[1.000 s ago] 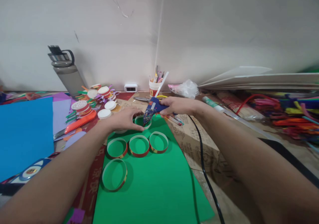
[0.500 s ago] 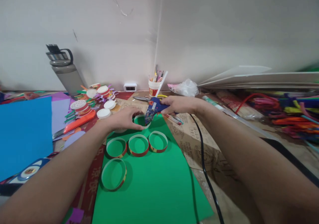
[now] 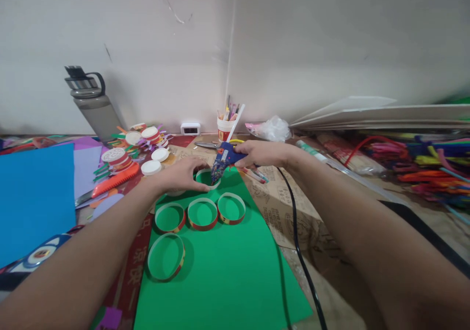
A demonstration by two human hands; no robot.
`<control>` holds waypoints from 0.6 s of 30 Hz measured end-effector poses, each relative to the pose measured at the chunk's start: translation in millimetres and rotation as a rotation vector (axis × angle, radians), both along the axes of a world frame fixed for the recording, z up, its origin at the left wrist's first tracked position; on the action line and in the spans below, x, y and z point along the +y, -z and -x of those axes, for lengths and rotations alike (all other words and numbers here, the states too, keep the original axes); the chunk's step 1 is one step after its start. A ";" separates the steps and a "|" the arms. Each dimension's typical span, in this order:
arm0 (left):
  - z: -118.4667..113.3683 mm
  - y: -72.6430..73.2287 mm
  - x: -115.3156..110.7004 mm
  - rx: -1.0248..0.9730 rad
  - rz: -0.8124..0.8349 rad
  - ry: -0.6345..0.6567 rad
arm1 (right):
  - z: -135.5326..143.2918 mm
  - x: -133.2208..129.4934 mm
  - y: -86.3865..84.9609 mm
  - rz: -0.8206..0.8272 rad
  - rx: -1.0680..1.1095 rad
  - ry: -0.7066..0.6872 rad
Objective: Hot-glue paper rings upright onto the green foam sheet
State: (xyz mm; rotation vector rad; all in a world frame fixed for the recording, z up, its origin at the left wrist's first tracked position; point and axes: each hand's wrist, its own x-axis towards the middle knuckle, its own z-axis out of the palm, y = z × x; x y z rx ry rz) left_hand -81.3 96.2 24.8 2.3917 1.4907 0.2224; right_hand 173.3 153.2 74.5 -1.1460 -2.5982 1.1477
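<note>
My right hand (image 3: 261, 153) is wrapped round the handle of a blue glue gun (image 3: 224, 157). Its nozzle points down at the inner edge of a paper ring (image 3: 215, 187) standing on a green sheet (image 3: 220, 271). My left hand (image 3: 180, 174) grips that ring from the left, thumb in front and fingers behind. Part of the ring is hidden by the hand and the gun. Nearer to me on the sheet stand several more red-and-yellow paper rings, among them a middle ring (image 3: 202, 227) and a front-left ring (image 3: 181, 266).
A black cord (image 3: 296, 232) trails from the gun toward me. At left lie an orange utility knife (image 3: 117, 179), white lids (image 3: 151, 167), small decorated drums (image 3: 116, 158) and blue paper (image 3: 36, 198). Scissors (image 3: 207, 145), a cup of pencils (image 3: 224, 128) and a bottle (image 3: 96, 112) are farther back.
The glue gun's nozzle has shifted slightly left along the ring's edge. My left hand keeps its hold on the ring. The whole view has drifted a little.
</note>
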 end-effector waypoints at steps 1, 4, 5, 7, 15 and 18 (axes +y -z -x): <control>-0.2 -0.3 -0.1 0.003 0.002 0.006 | 0.8 -0.8 0.3 0.003 -0.002 -0.004; -1.2 -1.2 -0.3 0.005 0.010 0.017 | 3.1 -2.4 1.7 0.002 -0.001 -0.004; -1.5 -1.4 -0.3 0.004 0.011 0.015 | 3.7 -2.4 2.5 -0.002 0.001 -0.002; -2.1 -1.8 -0.4 0.007 0.009 0.005 | 5.2 -1.7 4.3 -0.015 0.005 -0.007; -3.4 -3.6 -1.5 0.024 -0.010 0.029 | 7.5 0.3 8.8 -0.062 0.006 -0.009; -3.1 -3.1 -1.9 0.014 0.003 0.010 | 3.9 -0.2 5.7 -0.001 0.019 -0.008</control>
